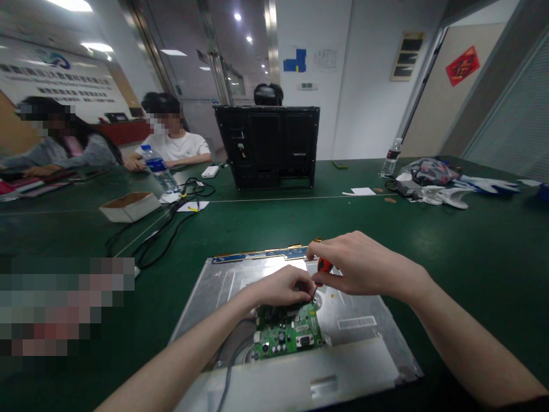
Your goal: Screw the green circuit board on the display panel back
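Observation:
My right hand is closed around the red and black handle of a screwdriver. The screwdriver's shaft points down to the upper right corner of a green circuit board. Close to that tip, the fingers of my left hand are pinched together over the board's top edge; whatever they hold, if anything, is hidden. The board lies on the silver metal back of a display panel, flat on the table. Along the panel's far edge runs a narrow blue circuit strip. A grey cable crosses the panel's left side.
A black monitor housing stands upright across the green table. At left are an open box, black cables and a water bottle. Another bottle and white gloves lie far right. Several people sit opposite.

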`<state>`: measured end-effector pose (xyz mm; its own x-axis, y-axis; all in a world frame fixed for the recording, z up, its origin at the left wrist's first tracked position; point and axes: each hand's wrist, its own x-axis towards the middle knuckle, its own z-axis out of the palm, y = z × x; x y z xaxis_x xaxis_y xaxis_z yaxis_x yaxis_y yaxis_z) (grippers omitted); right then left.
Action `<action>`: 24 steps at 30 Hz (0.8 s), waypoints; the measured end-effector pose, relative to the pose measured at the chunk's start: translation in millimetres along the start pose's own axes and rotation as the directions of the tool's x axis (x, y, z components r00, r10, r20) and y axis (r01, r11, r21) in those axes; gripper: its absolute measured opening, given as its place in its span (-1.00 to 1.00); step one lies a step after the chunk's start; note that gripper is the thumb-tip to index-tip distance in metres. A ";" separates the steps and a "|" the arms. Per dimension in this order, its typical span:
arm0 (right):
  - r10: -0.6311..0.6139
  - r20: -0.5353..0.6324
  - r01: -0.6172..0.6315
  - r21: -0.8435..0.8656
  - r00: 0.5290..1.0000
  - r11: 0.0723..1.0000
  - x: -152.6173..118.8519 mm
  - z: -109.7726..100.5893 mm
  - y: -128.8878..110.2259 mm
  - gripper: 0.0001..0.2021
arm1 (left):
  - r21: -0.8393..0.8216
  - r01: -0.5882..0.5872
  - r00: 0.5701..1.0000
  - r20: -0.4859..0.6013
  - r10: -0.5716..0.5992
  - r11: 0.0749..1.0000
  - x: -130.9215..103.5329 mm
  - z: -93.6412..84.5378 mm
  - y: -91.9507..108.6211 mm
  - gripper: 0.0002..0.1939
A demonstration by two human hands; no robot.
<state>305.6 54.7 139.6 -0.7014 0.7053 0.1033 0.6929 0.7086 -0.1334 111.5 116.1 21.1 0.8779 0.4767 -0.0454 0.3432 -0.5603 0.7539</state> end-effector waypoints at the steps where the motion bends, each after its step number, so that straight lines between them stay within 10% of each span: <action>1: -0.010 0.003 0.010 0.010 1.000 1.000 -0.6 -0.6 -0.7 -0.82 | -0.005 -0.001 1.000 -0.005 0.001 1.000 0.0 0.0 -0.1 -0.90; 24: -0.037 0.013 0.037 0.018 0.999 0.999 0.5 -1.4 -6.3 -0.82 | -0.013 -0.012 1.000 -0.001 0.012 1.000 1.8 2.2 -3.8 -0.93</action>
<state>301.1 50.7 142.0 -0.7288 0.6781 0.0949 0.6634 0.7336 -0.1471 112.6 117.6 16.8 0.8815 0.4708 -0.0360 0.3286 -0.5569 0.7628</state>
